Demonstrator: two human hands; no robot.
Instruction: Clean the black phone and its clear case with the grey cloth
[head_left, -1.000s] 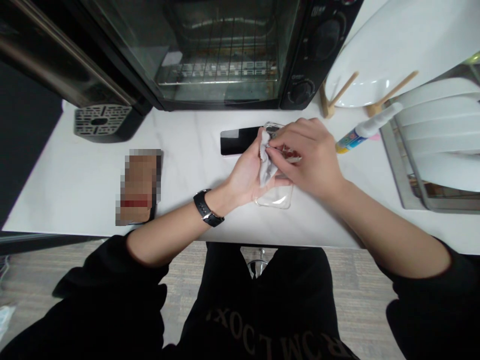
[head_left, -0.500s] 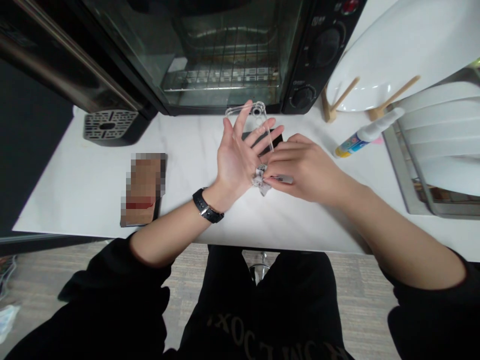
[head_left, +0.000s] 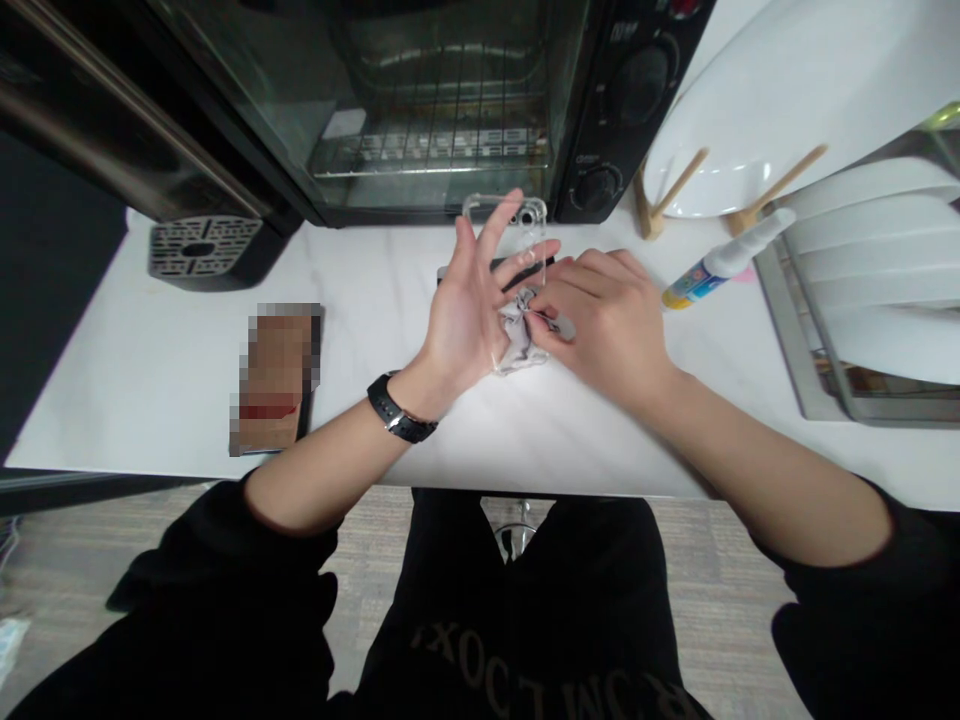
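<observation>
My left hand [head_left: 465,315], with a black watch strap [head_left: 401,408] at its wrist, is palm up above the counter with fingers spread. It supports a clear phone case [head_left: 541,225] with camera cutouts at the far end. Between the thumb and fingers of my right hand [head_left: 611,310] is a crumpled light grey cloth [head_left: 519,335], pressed against the near part of the case. Behind my left fingers lies a dark flat object [head_left: 523,270], mostly hidden. The exact grip of the left fingers on the case is partly covered by the cloth and right hand.
A flat rectangular item [head_left: 274,375], its surface pixelated, lies at left. Beyond stand a toaster oven [head_left: 450,215] and a machine with a drip tray [head_left: 206,250]. At right are a spray bottle [head_left: 724,262], a wooden plate stand [head_left: 651,215] and a rack of white dishes [head_left: 885,260].
The cloth has shifted up along the case with my right hand, and more of it shows below the fingers. My left hand has turned slightly. The view has shifted a little.
</observation>
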